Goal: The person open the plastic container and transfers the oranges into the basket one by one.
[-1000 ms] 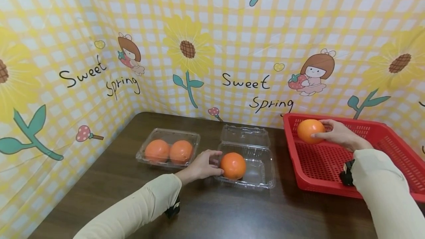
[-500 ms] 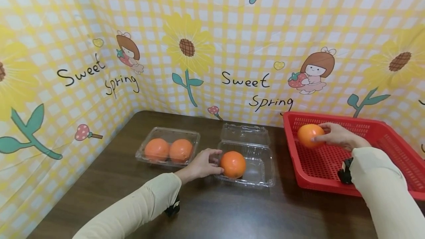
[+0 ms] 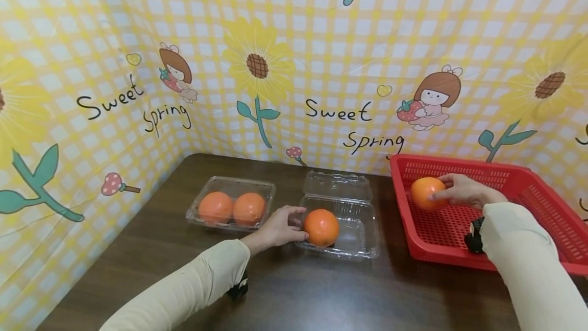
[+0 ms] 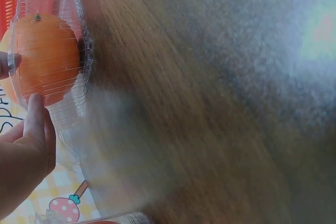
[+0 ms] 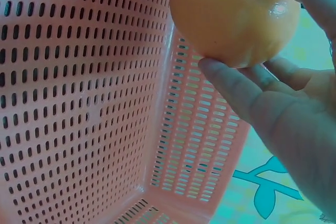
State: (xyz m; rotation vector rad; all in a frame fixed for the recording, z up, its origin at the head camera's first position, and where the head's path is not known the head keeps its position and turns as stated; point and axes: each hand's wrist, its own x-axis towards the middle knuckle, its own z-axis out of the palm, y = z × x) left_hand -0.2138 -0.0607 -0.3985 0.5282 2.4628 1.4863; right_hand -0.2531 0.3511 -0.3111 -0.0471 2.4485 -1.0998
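Against one second ago, we note the right hand (image 3: 466, 189) lower in the perforated red basket (image 3: 432, 252), its fingers gripping an orange (image 3: 427, 194). We find the left hand (image 3: 275, 229) unmoved, loosely spread, touching the clear plastic clamshell (image 3: 356, 234) that contains a second orange (image 3: 321, 228).

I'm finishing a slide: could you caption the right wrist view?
The right hand holds an orange, with a slotted basket spanning the left of the view.

The box (image 3: 360, 236) just left of the basket (image 3: 443, 241) holds one orange (image 3: 321, 228).
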